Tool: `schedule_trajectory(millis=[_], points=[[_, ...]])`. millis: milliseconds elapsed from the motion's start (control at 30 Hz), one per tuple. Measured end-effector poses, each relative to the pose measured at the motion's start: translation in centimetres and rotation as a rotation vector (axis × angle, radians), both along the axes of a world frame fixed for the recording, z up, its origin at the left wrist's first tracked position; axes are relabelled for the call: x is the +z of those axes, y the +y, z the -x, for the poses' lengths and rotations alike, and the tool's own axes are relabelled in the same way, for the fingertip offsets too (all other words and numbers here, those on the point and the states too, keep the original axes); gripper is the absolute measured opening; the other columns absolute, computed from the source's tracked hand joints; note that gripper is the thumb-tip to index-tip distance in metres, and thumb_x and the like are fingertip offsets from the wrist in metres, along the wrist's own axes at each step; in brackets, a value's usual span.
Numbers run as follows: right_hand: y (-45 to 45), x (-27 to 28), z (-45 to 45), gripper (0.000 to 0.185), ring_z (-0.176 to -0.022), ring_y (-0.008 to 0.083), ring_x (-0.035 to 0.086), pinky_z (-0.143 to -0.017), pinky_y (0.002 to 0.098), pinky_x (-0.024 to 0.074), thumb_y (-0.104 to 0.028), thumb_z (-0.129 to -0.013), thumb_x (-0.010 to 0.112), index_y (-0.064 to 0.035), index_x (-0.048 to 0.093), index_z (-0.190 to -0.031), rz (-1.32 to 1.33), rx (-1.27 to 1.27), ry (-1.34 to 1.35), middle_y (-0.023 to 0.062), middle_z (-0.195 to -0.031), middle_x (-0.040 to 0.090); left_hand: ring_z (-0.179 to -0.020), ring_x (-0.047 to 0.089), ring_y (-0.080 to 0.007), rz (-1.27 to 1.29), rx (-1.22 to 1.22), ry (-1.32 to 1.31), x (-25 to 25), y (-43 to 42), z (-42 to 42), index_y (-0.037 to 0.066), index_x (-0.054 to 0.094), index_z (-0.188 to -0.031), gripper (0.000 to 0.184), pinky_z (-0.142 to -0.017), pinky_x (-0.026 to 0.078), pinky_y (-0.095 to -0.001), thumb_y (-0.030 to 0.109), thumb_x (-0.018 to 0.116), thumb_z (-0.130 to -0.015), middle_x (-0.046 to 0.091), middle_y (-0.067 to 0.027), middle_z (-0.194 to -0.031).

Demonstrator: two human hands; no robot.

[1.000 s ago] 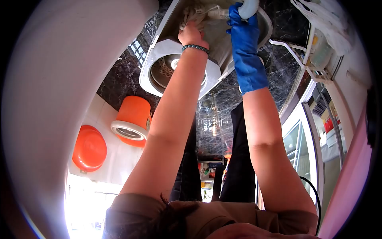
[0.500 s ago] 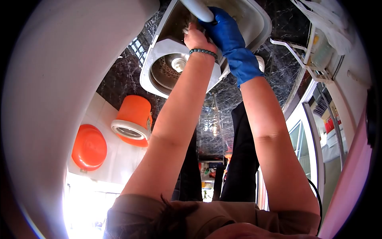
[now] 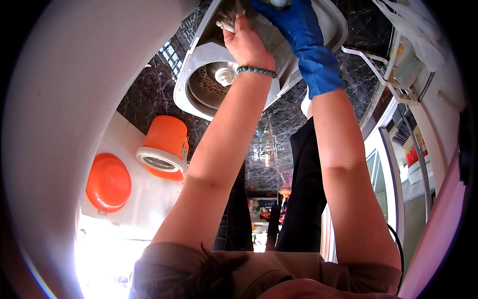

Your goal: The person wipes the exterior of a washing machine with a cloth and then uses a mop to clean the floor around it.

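Observation:
My left hand [image 3: 245, 44], bare with a beaded bracelet [image 3: 256, 71] at the wrist, pinches a bunched, greyish-white rag [image 3: 230, 19]. It is over the near left part of a mop bucket [image 3: 211, 54]. Below that wrist sits the bucket's round metal spin basket [image 3: 204, 89] with a white hub. A blue rubber glove covers my right hand [image 3: 296, 27], which is over the bucket's right side. Its thumb stretches out to the left, apart from the fingers, whose tips leave the frame. Just beside it shows a white rounded end [image 3: 279, 2], mostly cut off.
Dark marbled tiles [image 3: 269, 149] cover the floor. To the left are an orange bucket [image 3: 167, 137] with a pale rim and an orange basin [image 3: 109, 183]. A white rack [image 3: 368, 62] with plastic bags [image 3: 418, 35] stands at right. A large pale surface [image 3: 64, 89] fills the left edge.
My gloved right hand has moved up and right, away from my left hand. The white rounded handle has shifted up, nearly out of view. My left hand with the rag has moved slightly up and left.

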State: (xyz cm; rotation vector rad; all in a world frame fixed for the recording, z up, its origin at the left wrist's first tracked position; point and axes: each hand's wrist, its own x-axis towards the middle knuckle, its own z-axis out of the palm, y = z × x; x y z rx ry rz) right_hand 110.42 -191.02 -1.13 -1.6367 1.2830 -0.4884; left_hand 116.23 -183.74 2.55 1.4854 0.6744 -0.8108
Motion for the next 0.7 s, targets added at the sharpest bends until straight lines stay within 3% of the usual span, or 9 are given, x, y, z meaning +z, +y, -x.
schedule_trajectory(millis=[167,233,300,367,433,467,567,633,700], points=[[-0.5,4.0,0.6,0.057,-0.089,0.0325,0.060,-0.077,0.0371,0.0483,-0.033,-0.066,0.080,-0.0025,0.055,-0.108,0.019,0.067,0.144,0.0162,-0.097,0.062,-0.091,0.051,-0.0087,0.111,-0.015,-0.079,3.4,0.3,0.5,0.009,0.054,-0.115,0.025,-0.083,0.040,-0.0243,0.015,0.056,-0.090,0.058,0.0005,-0.103],[-0.7,5.0,0.9,0.055,-0.087,0.0322,0.061,-0.075,0.0371,0.0488,-0.030,-0.068,0.080,-0.0018,0.055,-0.109,0.229,0.150,0.150,0.0164,-0.095,0.062,-0.093,0.052,-0.0089,0.140,-0.033,-0.073,4.0,0.9,0.5,0.009,0.054,-0.115,0.026,-0.085,0.040,-0.0247,0.015,0.057,-0.090,0.059,0.0009,-0.105],[-1.1,6.1,1.1,0.056,-0.088,0.0324,0.061,-0.076,0.0374,0.0492,-0.030,-0.069,0.079,-0.0021,0.055,-0.111,0.115,0.147,0.157,0.0167,-0.097,0.062,-0.112,0.046,-0.0159,0.201,-0.102,-0.050,4.5,1.3,0.4,0.011,0.050,-0.121,0.032,-0.096,0.035,-0.0363,0.011,0.055,-0.089,0.053,-0.0024,-0.121],[-1.0,5.8,1.8,0.057,-0.089,0.0327,0.062,-0.077,0.0378,0.0496,-0.030,-0.070,0.078,-0.0024,0.055,-0.113,-0.001,0.146,0.165,0.0171,-0.098,0.063,-0.112,0.047,-0.0158,0.203,-0.102,-0.045,4.3,1.4,0.4,0.011,0.050,-0.121,0.032,-0.095,0.035,-0.0361,0.011,0.055,-0.089,0.054,-0.0021,-0.120],[-0.4,4.6,2.5,0.053,-0.090,0.0319,0.063,-0.078,0.0369,0.0506,-0.026,-0.075,0.074,-0.0032,0.054,-0.118,0.530,0.134,0.208,0.0170,-0.101,0.063,-0.111,0.048,-0.0157,0.204,-0.104,-0.038,4.1,1.5,0.5,0.011,0.050,-0.120,0.031,-0.095,0.035,-0.0359,0.011,0.055,-0.089,0.055,-0.0018,-0.119],[-0.3,4.4,3.2,0.053,-0.090,0.0319,0.063,-0.078,0.0369,0.0506,-0.026,-0.075,0.074,-0.0032,0.054,-0.118,0.530,0.135,0.208,0.0170,-0.101,0.063,-0.110,0.049,-0.0158,0.209,-0.101,-0.037,4.1,1.4,0.5,0.011,0.051,-0.119,0.031,-0.094,0.036,-0.0354,0.011,0.055,-0.089,0.056,-0.0020,-0.118],[0.0,5.8,3.9,0.048,-0.103,0.0316,0.059,-0.087,0.0373,0.0475,-0.025,-0.083,0.065,-0.0032,0.051,-0.123,0.339,0.177,0.238,0.0201,-0.112,0.060,-0.108,0.051,-0.0163,0.220,-0.097,-0.035,4.2,1.6,0.8,0.009,0.052,-0.118,0.030,-0.094,0.037,-0.0343,0.010,0.055,-0.088,0.058,-0.0034,-0.116],[0.6,5.9,4.5,0.024,-0.078,0.0169,0.063,-0.073,0.0289,0.0501,-0.022,-0.090,0.060,-0.0055,0.062,-0.108,-0.112,0.026,0.147,0.0048,-0.091,0.066,-0.108,0.052,-0.0168,0.230,-0.097,-0.035,4.6,2.0,1.0,0.008,0.052,-0.118,0.030,-0.094,0.037,-0.0336,0.009,0.056,-0.088,0.058,-0.0045,-0.115],[3.3,3.9,5.0,0.031,-0.086,0.0167,0.062,-0.077,0.0298,0.0501,-0.025,-0.090,0.061,-0.0075,0.060,-0.115,-0.372,-0.094,0.083,0.0056,-0.097,0.065,-0.109,0.053,-0.0180,0.309,-0.157,-0.075,5.5,2.6,1.2,0.005,0.053,-0.118,0.031,-0.096,0.038,-0.0329,0.008,0.056,-0.087,0.058,-0.0068,-0.116]])
